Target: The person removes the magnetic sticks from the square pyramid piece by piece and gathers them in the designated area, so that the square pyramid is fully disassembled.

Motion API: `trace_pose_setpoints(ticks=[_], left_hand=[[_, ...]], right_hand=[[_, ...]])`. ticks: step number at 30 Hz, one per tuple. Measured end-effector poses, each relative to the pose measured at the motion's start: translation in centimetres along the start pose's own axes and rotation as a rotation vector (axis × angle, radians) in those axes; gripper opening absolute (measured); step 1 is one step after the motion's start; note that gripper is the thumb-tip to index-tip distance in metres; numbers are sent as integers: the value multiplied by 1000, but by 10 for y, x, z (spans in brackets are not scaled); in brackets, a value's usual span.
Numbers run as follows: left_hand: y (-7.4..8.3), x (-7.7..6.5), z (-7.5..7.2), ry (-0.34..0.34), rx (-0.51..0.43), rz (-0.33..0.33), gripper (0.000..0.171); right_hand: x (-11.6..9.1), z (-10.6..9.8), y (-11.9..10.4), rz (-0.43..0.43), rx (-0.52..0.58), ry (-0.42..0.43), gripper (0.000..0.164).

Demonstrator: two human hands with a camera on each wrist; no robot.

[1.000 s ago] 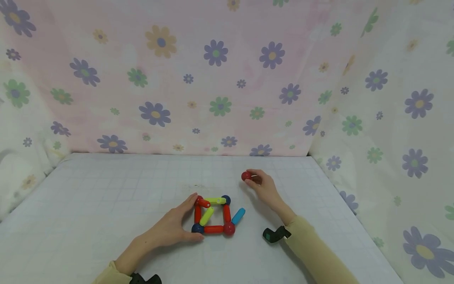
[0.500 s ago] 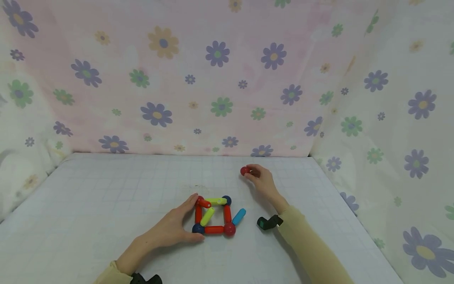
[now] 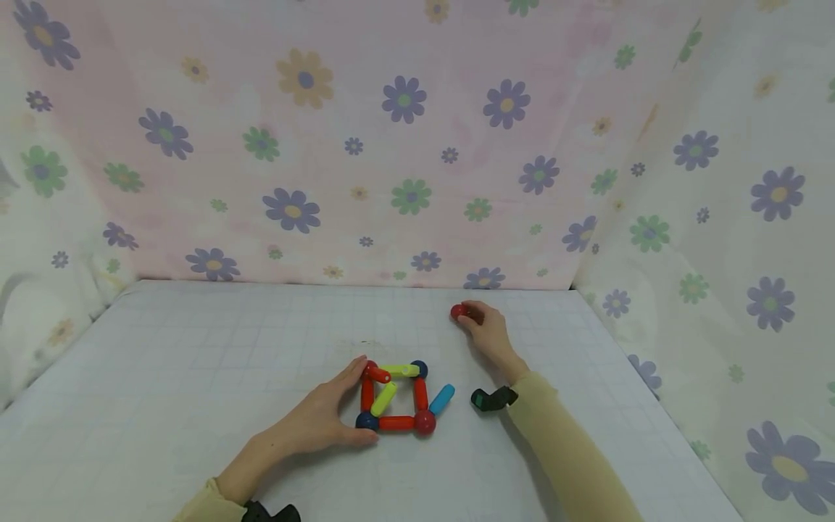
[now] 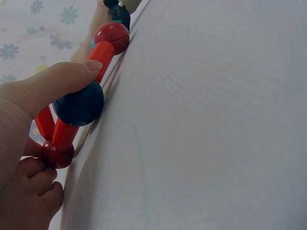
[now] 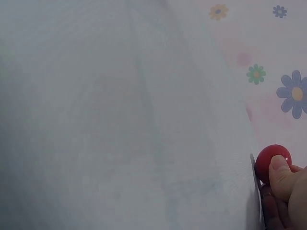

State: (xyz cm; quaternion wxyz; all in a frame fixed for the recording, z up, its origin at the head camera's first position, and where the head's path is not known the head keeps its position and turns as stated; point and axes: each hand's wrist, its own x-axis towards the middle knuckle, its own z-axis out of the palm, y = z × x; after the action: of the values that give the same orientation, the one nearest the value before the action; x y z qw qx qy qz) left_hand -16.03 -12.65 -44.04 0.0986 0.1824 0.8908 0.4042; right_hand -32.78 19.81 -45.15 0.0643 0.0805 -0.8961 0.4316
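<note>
My left hand grips the left side of a square of magnetic sticks and balls. Its thumb lies across the near dark blue ball, while the fingers reach the far red ball. Red sticks form three sides; a yellow-green stick forms the back. From the corners rise a short red stick, another yellow-green stick and a light blue stick, which leans outward at right. Farther back on the right, my right hand pinches a loose red ball between thumb and fingers, close over the table.
A white table with a faint grid carries everything. Flower-printed cloth hangs behind it and along both sides. Dark wrist-camera mounts sit at both sleeves.
The right hand, with the red ball in its pinch, has moved a little toward the back of the table. The left hand and the square hold their place.
</note>
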Motion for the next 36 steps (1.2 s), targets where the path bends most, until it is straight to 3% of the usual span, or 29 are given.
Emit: trace_pose_setpoints(ticks=[8, 18, 36], left_hand=[[2, 0, 0, 0, -3, -11, 113], [2, 0, 0, 1, 9, -10, 112], [2, 1, 0, 4, 8, -35, 114]], right_hand=[[-2, 0, 3, 0, 13, 10, 42], [-2, 3, 2, 60, 75, 21, 50], [-4, 3, 3, 51, 98, 33, 47]])
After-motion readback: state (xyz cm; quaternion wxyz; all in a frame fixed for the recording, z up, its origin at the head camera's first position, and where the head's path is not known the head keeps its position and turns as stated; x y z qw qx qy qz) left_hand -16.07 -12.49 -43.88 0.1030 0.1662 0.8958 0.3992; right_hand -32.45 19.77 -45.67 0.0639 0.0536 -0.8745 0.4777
